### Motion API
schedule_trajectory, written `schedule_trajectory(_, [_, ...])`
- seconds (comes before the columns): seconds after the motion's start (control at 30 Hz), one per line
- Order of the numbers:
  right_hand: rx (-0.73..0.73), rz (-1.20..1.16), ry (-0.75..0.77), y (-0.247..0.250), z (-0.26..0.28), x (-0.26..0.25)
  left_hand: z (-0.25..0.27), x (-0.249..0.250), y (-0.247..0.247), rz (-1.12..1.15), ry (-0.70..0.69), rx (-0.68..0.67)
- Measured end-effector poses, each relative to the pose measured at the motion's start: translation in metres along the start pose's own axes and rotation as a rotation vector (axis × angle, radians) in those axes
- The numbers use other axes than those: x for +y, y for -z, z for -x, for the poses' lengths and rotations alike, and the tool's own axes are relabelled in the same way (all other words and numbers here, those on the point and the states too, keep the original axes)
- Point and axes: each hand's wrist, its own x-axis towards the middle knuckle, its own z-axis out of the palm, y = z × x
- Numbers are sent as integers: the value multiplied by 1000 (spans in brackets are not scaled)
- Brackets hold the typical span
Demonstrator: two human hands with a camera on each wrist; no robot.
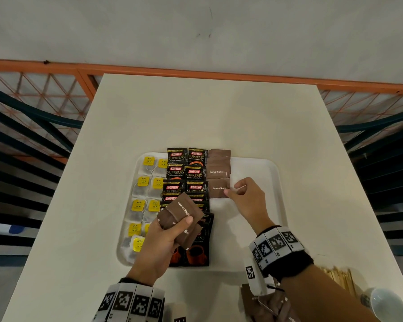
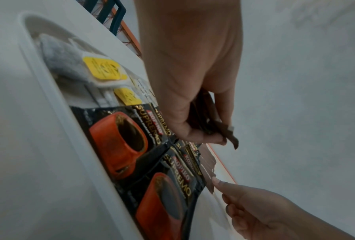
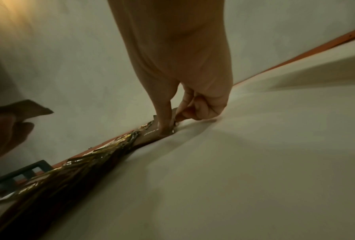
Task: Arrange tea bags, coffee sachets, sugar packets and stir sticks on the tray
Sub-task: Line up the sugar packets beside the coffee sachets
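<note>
A white tray (image 1: 265,173) holds tea bags (image 1: 143,182) with yellow tags in two columns at its left. Black coffee sachets (image 1: 176,156) fill two columns in its middle. To their right, brown sugar packets (image 1: 219,163) lie in one column. My right hand (image 1: 230,190) pinches the right edge of the nearest sugar packet (image 1: 216,188) lying in that column; in the right wrist view my forefinger presses on this packet (image 3: 149,134). My left hand (image 1: 172,231) grips a fanned stack of sugar packets (image 1: 182,212) above the coffee sachets (image 2: 119,139).
Wooden stir sticks (image 1: 342,278) lie on the table (image 1: 219,117) at the near right, next to a white cup (image 1: 387,305). More brown packets (image 1: 265,305) sit under my right forearm. The tray's right part is bare. Dark chairs stand at both sides.
</note>
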Motion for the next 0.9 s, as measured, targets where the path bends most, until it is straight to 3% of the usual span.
schedule_trajectory(0.1, [-93, 65, 85, 3, 13, -12, 0, -1, -1, -19, -3, 9])
schedule_trajectory(0.23, [-482, 33, 91, 2, 39, -27, 2, -2, -2, -31, -16, 1])
schedule_trajectory(0.33, [-618, -108, 77, -2, 52, -28, 4, -2, -4, -36, -19, -32])
schedule_trajectory(0.7, [-383, -433, -30, 7, 40, -13, 13, -1, -2, -54, 14, -95])
schedule_trajectory(0.9, [-212, -197, -15, 18, 11, 2, 15, -2, -1, -68, 1, -76])
